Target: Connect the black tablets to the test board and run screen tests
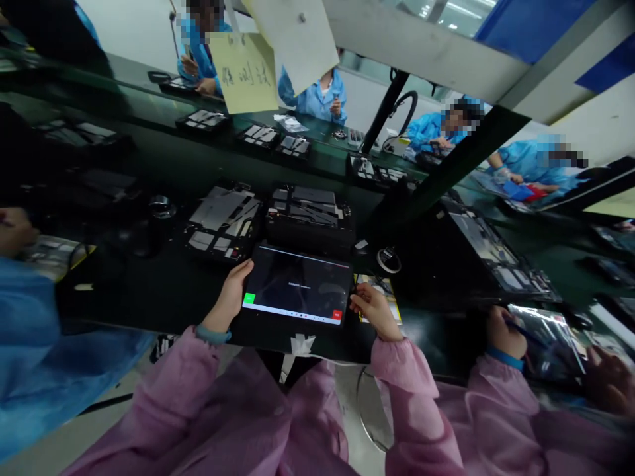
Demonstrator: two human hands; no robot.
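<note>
A tablet lies in front of me with its dark screen lit. The screen has a small green box at lower left, a red box at lower right and a line of tiny text I cannot read. My left hand grips the tablet's left edge, and a blue band circles that wrist. At the right edge, my right hand has thumb and fingers pinched together. Something dark and thin may be between those fingertips, but I cannot make it out. Under and behind this hand lies a yellow-edged sheet.
Behind the tablet stand two stacks of opened tablets. A larger stack is to the right, beside a coiled cable. A co-worker's hand holds another tablet at right. A blue sleeve is at left. White tape hangs at the bench edge.
</note>
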